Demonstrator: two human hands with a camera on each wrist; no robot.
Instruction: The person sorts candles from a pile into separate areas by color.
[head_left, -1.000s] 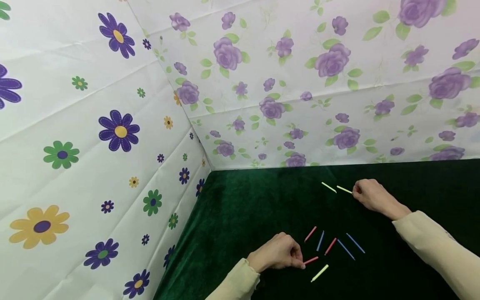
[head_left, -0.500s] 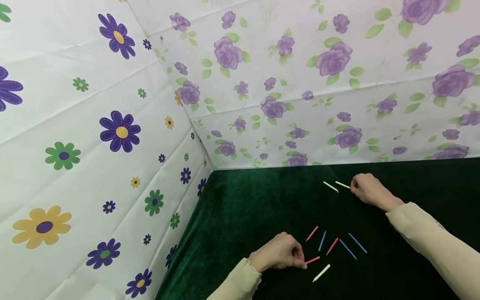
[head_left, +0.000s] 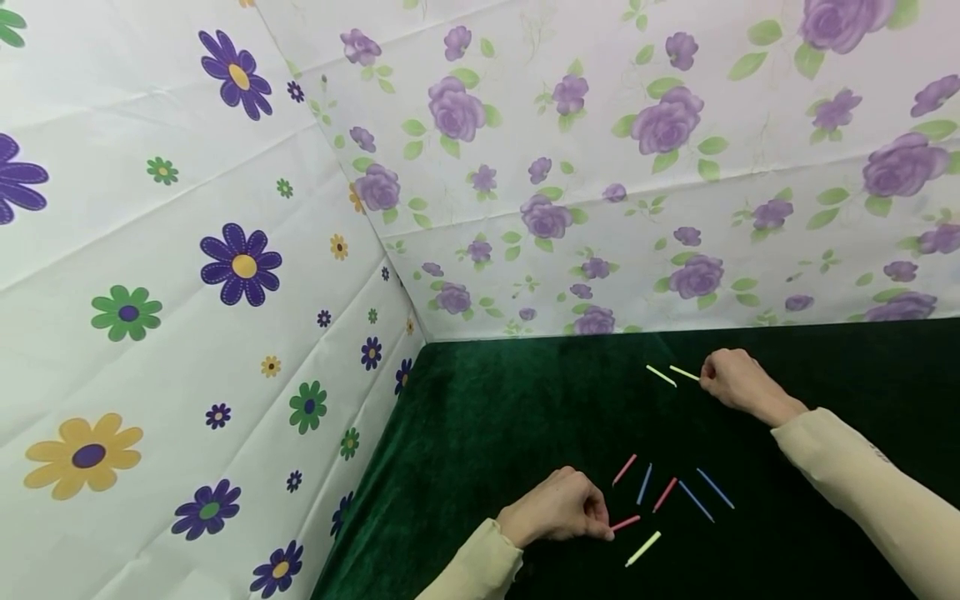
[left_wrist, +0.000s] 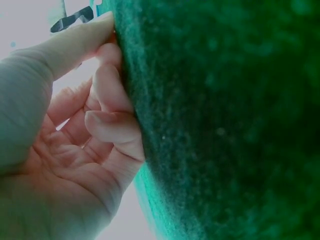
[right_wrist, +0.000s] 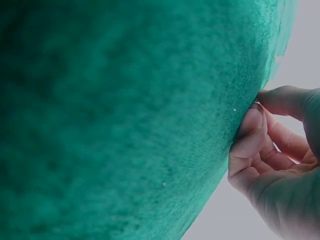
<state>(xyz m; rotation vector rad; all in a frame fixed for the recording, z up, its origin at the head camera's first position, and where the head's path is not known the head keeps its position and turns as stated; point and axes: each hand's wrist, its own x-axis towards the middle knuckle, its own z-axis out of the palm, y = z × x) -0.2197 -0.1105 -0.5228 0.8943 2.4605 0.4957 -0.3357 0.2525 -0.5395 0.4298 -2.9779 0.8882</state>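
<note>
Near the back of the green cloth, my right hand (head_left: 746,385) pinches the right end of a thin yellow candle (head_left: 683,372). Just left of it lies another slanted yellow candle (head_left: 661,376). Lower down, my left hand (head_left: 558,506) holds the left end of a pink candle (head_left: 626,523) between thumb and finger. In the left wrist view the left hand (left_wrist: 95,115) rests against the cloth, its fingers bent and the candle hidden. The right wrist view shows the right hand (right_wrist: 280,145) with thumb and fingertip together at the cloth.
Beside the left hand lie two more pink candles (head_left: 664,495), three blue candles (head_left: 696,501) and a yellow candle (head_left: 642,549). They rest on dark green velvet cloth (head_left: 480,417). Flower-printed sheets stand behind (head_left: 487,233) and on the left (head_left: 150,400).
My right hand has shifted slightly left with the yellow candle, bringing it closer to the other yellow one. The left hand keeps its place, still holding the pink candle.
</note>
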